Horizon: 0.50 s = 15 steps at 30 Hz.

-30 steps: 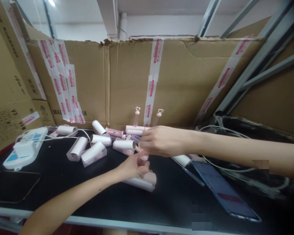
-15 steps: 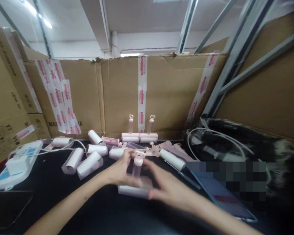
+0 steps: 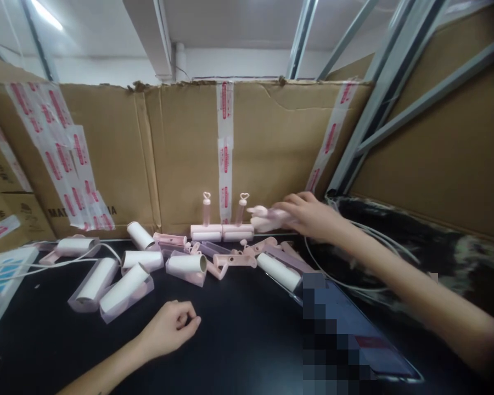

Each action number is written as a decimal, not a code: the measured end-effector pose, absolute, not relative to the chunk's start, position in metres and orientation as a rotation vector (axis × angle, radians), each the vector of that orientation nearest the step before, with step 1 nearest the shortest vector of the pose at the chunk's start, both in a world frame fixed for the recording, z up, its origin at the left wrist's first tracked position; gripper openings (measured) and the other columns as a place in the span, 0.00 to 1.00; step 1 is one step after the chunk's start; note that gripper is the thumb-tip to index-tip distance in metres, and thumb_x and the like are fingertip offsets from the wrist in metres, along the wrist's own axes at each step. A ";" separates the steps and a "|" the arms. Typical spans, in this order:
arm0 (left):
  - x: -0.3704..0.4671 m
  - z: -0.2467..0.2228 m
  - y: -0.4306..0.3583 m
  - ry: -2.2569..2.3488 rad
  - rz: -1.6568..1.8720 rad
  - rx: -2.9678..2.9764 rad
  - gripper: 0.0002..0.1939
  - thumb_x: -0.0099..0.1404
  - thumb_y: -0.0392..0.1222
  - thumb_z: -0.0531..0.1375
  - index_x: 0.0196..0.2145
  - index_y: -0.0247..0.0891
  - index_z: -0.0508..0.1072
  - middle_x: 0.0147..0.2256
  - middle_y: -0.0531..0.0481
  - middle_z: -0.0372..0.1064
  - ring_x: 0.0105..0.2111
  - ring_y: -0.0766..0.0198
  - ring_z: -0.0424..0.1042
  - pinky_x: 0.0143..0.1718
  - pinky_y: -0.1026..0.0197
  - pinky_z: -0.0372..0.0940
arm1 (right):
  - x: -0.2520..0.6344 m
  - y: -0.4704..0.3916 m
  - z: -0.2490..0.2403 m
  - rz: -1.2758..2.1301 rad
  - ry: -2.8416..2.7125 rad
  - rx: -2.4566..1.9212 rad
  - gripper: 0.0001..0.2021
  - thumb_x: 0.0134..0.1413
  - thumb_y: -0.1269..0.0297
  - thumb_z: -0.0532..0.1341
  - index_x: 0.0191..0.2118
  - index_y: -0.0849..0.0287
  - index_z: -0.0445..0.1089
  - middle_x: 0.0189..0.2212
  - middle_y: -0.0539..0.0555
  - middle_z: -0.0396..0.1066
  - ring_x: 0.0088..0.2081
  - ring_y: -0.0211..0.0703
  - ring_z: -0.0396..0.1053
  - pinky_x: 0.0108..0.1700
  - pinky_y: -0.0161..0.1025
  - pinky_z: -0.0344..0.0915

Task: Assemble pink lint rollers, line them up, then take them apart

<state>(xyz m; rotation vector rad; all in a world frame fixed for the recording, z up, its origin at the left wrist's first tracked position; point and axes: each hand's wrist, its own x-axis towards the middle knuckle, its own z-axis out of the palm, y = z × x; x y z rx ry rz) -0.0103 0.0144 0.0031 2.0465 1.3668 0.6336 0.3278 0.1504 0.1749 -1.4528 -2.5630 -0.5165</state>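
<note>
The right hand (image 3: 310,215) gripped a blurred pink lint roller (image 3: 265,218) just right of the two standing rollers (image 3: 222,227) at the cardboard wall (image 3: 271,142). The left hand (image 3: 170,328) rested loosely curled and empty on the black table (image 3: 239,329), well in front of them.

The right hand (image 3: 313,216) has carried the pink roller (image 3: 267,218) back beside the standing rollers (image 3: 222,227).

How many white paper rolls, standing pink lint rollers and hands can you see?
White paper rolls lying on the black table: 7, for example one in a clear cover.
Pink lint rollers standing upright by the cardboard wall: 2.
Hands: 2, left hand and right hand.
Total: 11.
</note>
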 end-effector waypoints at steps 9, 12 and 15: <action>-0.009 0.004 0.019 1.412 0.649 1.957 0.13 0.61 0.46 0.52 0.23 0.36 0.64 0.15 0.61 0.48 0.19 0.71 0.50 0.25 0.66 0.47 | 0.340 0.270 0.148 -0.353 -2.692 -1.912 0.13 0.58 0.62 0.59 0.47 0.62 0.66 0.46 0.56 0.66 0.44 0.44 0.67 0.45 0.47 0.66; -0.008 0.005 0.020 1.404 0.644 1.970 0.13 0.61 0.46 0.53 0.23 0.36 0.64 0.15 0.61 0.47 0.19 0.71 0.49 0.25 0.67 0.48 | 0.347 0.285 0.135 -0.273 -2.748 -1.899 0.16 0.59 0.61 0.58 0.50 0.61 0.64 0.49 0.57 0.65 0.45 0.45 0.67 0.46 0.48 0.66; -0.009 0.006 0.020 1.390 0.639 2.000 0.13 0.61 0.46 0.53 0.23 0.36 0.65 0.15 0.62 0.45 0.18 0.72 0.48 0.28 0.67 0.50 | 0.352 0.289 0.123 -0.240 -2.760 -1.858 0.16 0.58 0.61 0.59 0.50 0.61 0.65 0.50 0.57 0.64 0.50 0.48 0.65 0.50 0.52 0.63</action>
